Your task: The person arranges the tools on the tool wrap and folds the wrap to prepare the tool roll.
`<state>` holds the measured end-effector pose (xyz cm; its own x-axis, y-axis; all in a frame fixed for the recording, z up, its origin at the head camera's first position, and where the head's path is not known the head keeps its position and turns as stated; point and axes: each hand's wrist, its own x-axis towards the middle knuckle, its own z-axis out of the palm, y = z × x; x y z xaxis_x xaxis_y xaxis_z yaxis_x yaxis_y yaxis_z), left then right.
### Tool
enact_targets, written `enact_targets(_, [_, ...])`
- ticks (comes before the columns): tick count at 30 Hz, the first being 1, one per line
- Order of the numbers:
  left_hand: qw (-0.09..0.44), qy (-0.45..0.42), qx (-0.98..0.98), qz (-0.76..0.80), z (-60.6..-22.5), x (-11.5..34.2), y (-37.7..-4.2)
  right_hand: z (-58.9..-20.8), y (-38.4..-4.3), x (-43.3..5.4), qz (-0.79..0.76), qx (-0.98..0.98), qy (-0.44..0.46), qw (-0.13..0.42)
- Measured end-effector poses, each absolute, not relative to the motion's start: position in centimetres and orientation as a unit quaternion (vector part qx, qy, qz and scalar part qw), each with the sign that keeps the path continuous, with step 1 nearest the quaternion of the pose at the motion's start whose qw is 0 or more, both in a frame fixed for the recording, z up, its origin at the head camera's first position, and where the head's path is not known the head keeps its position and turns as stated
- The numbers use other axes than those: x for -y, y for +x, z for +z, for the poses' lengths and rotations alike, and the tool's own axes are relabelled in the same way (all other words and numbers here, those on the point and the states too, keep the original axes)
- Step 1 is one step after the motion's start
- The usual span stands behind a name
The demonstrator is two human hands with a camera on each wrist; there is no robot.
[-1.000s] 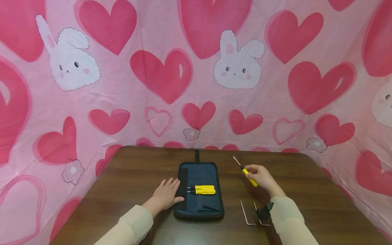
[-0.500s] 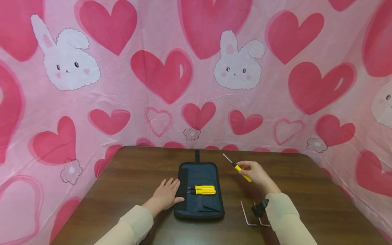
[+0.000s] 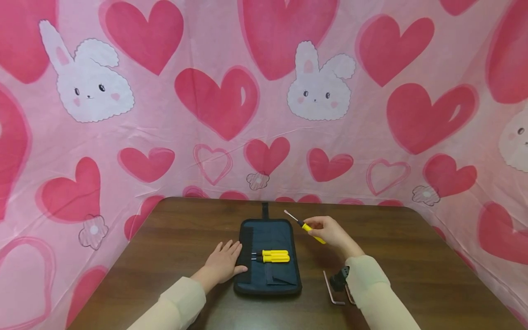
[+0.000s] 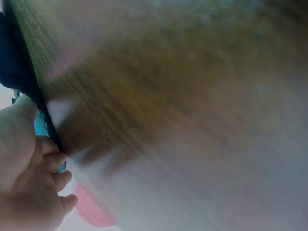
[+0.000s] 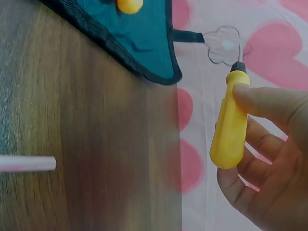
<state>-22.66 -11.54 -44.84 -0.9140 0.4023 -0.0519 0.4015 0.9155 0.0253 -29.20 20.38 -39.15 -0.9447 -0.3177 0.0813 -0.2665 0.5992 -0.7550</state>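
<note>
Lying unfolded on the table is a dark blue tool pouch point(image 3: 270, 233) with black edging. Two yellow-handled screwdrivers point(image 3: 275, 259) lie side by side in it, their shafts pointing left into the black strip. My left hand point(image 3: 222, 262) rests flat on the pouch's left edge, fingers spread; the left wrist view shows the hand point(image 4: 33, 168) at that black edge. To the right of the pouch, my right hand point(image 3: 330, 233) pinches a flat-tip screwdriver point(image 5: 231, 122) by its yellow handle, thumb on one side. Its tip points up and left, near the pouch's upper right corner.
An L-shaped hex key point(image 3: 328, 288) lies on the brown wooden table point(image 3: 185, 229) right of the pouch. A second hex key point(image 3: 350, 295) is partly hidden under the right wrist's camera point(image 3: 340, 278). A pink heart-print cloth point(image 3: 268, 114) hangs behind the table.
My right hand has moved left with the screwdriver, bringing its tip close to the pouch. The left hand has stayed in place on the pouch's edge.
</note>
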Motion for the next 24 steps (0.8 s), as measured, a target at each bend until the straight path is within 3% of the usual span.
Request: enact_targets(24, [0.033, 0.203, -0.979, -0.002, -44.9, 11.5, -22.8, -39.8, -29.4, -16.3, -0.387, -0.902, -0.184, 0.055])
